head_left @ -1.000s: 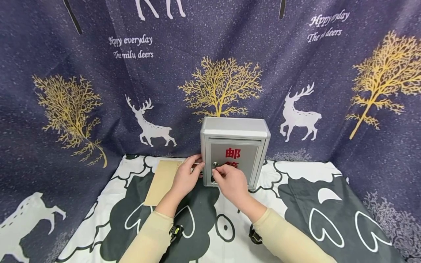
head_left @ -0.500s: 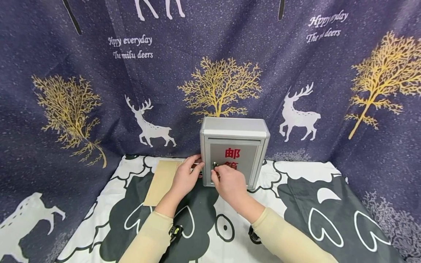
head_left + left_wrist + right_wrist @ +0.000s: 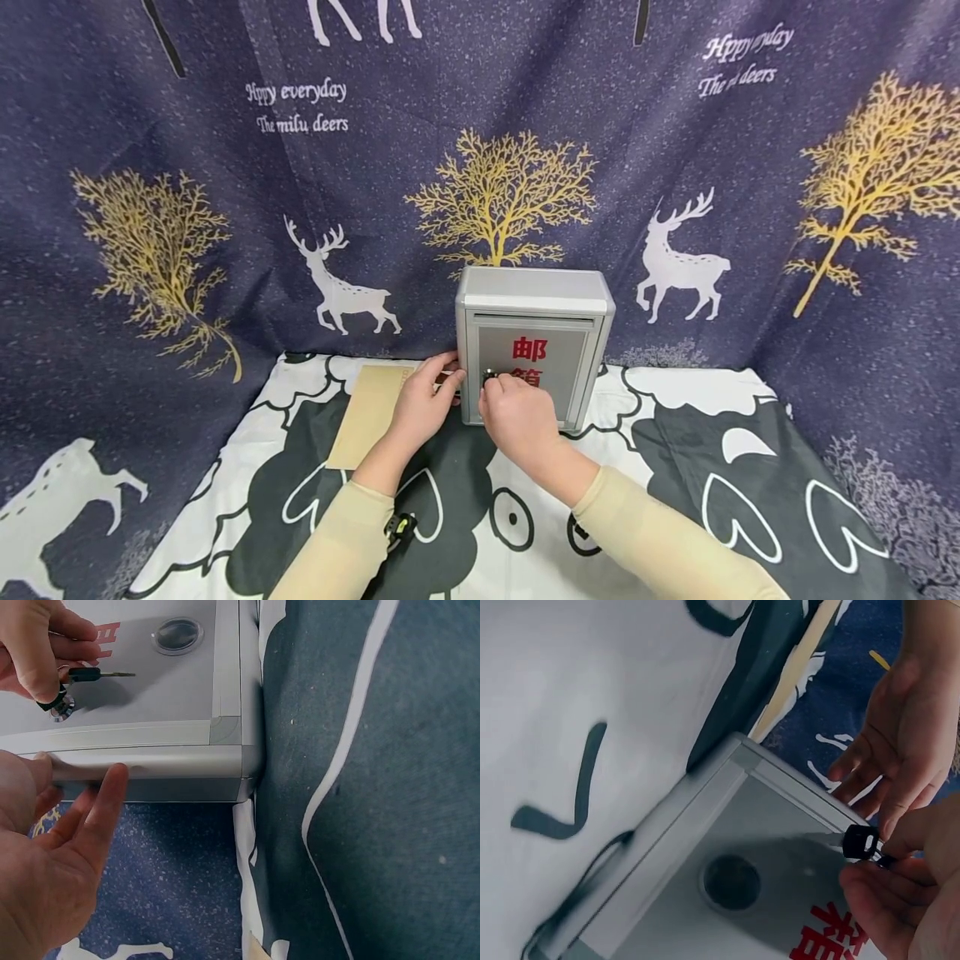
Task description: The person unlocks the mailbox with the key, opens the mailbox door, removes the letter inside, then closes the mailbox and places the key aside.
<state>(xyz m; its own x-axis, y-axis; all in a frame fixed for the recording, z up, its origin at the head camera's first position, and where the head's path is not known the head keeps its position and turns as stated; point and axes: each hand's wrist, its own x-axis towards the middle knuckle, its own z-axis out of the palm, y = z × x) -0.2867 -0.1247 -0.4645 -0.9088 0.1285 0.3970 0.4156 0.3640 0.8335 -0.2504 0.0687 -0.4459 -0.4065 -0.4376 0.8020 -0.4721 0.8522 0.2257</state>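
Note:
A grey metal mailbox (image 3: 532, 292) with red characters stands upright against the backdrop. At the lock (image 3: 63, 711) on its door, my right hand (image 3: 521, 417) pinches a black-headed key, mostly covered by the fingers. A second black-headed key (image 3: 86, 674) dangles beside it, its blade sticking out; the right wrist view shows that key (image 3: 861, 842) too. My left hand (image 3: 423, 404) touches the mailbox's left side, thumb near the front edge and fingers fairly straight along the side. Whether the pinched key's blade is fully inside the lock is hidden.
A tan envelope (image 3: 367, 417) lies left of the mailbox on the patterned cloth (image 3: 517, 575). A dark blue curtain (image 3: 480, 100) with deer and trees hangs behind. The door has a round window (image 3: 178, 635), and a slot (image 3: 534, 322) runs near its top.
My right hand has turned slightly at the lock and shifted a little left, so its fingers now cover the keys in the head view. The left hand and mailbox stay put.

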